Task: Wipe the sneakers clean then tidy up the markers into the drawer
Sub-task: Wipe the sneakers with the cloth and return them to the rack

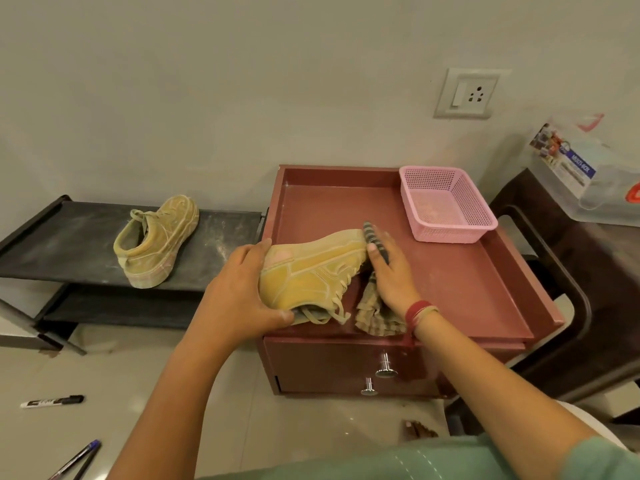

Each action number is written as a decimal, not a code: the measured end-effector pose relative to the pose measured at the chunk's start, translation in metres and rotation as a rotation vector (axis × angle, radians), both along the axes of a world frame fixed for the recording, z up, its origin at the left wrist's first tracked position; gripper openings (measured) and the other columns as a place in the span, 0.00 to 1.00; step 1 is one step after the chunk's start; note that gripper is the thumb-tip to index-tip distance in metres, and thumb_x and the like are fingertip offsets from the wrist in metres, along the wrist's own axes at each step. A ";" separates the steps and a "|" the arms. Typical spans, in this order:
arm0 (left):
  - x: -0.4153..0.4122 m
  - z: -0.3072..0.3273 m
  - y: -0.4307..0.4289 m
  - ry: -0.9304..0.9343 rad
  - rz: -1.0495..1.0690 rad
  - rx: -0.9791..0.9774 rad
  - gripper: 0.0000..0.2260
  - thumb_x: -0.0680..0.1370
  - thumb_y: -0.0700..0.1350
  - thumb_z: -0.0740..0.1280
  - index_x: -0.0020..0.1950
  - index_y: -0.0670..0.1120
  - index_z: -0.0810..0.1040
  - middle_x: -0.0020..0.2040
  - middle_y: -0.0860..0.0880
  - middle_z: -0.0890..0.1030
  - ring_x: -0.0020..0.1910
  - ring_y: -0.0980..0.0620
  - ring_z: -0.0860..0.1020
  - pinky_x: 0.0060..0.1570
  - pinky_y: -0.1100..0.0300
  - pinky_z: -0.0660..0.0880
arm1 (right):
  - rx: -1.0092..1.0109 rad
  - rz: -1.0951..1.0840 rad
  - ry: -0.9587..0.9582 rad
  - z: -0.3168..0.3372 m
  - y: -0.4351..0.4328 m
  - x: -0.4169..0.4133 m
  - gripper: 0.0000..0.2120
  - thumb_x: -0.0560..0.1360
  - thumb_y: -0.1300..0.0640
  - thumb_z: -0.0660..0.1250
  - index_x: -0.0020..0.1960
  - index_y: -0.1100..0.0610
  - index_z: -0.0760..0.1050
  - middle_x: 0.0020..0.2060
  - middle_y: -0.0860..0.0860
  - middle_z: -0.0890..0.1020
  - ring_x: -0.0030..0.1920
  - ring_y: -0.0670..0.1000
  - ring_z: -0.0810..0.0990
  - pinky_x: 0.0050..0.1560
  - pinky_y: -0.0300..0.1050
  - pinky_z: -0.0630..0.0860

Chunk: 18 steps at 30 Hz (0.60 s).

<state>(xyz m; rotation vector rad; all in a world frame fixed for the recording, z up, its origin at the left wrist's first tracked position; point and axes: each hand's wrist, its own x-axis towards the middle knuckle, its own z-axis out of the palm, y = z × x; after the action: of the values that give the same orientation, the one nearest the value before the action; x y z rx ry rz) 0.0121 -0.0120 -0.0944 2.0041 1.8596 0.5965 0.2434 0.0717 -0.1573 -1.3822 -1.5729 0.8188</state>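
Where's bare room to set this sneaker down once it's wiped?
Cabinet top: bare behind the held sneaker, left of the pink basket; also bare in front of the basket, right of the right hand. Shoe rack: bare on both sides of the other sneaker. Crowded: the front edge, with left hand, sneaker and cloth.

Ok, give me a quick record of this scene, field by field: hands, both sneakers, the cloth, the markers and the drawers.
left hand: grips the heel end of the held sneaker
right hand: holds the striped cloth against that sneaker's front
held sneaker: tilted on the red cabinet
other sneaker: upright on the black rack, untouched
floor: black marker, two pens
drawers: look shut
pink basket: cabinet's back right
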 end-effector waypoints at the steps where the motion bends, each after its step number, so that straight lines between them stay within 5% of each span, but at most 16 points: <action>1: 0.000 0.000 0.000 -0.006 -0.003 0.004 0.52 0.53 0.63 0.67 0.76 0.51 0.57 0.69 0.53 0.64 0.64 0.52 0.68 0.57 0.56 0.71 | 0.039 0.048 -0.080 -0.004 -0.001 -0.003 0.20 0.80 0.51 0.56 0.72 0.49 0.63 0.73 0.49 0.62 0.74 0.48 0.55 0.72 0.43 0.51; 6: 0.000 0.000 0.000 -0.003 0.004 0.013 0.51 0.55 0.61 0.68 0.76 0.51 0.57 0.70 0.53 0.64 0.65 0.52 0.68 0.56 0.57 0.69 | -0.024 0.001 0.113 -0.006 0.005 0.002 0.20 0.80 0.49 0.56 0.71 0.48 0.64 0.73 0.49 0.64 0.74 0.48 0.59 0.75 0.54 0.55; 10: 0.000 -0.001 0.000 -0.035 -0.001 0.015 0.53 0.52 0.64 0.65 0.76 0.51 0.57 0.70 0.53 0.63 0.65 0.53 0.67 0.56 0.58 0.69 | 0.008 0.130 -0.087 -0.002 -0.003 -0.002 0.20 0.80 0.50 0.55 0.72 0.47 0.63 0.74 0.47 0.58 0.74 0.45 0.52 0.73 0.44 0.48; 14: 0.002 -0.005 -0.005 -0.098 0.087 -0.040 0.54 0.58 0.56 0.76 0.77 0.50 0.49 0.74 0.50 0.57 0.70 0.50 0.62 0.60 0.56 0.67 | -0.245 -0.178 0.350 0.003 0.012 0.013 0.17 0.79 0.48 0.58 0.65 0.53 0.72 0.61 0.54 0.77 0.62 0.53 0.75 0.67 0.54 0.69; 18: 0.000 -0.013 -0.012 -0.166 0.208 -0.009 0.45 0.56 0.55 0.77 0.69 0.53 0.61 0.61 0.52 0.72 0.50 0.54 0.75 0.46 0.56 0.74 | -0.128 -0.329 0.498 0.029 0.008 0.010 0.15 0.80 0.49 0.57 0.63 0.54 0.72 0.58 0.49 0.78 0.60 0.50 0.76 0.65 0.51 0.71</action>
<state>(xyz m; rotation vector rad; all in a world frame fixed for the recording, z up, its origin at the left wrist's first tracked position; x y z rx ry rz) 0.0123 -0.0240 -0.1079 1.7100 1.9770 0.7836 0.2538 0.0801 -0.1281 -1.3478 -0.8997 0.9778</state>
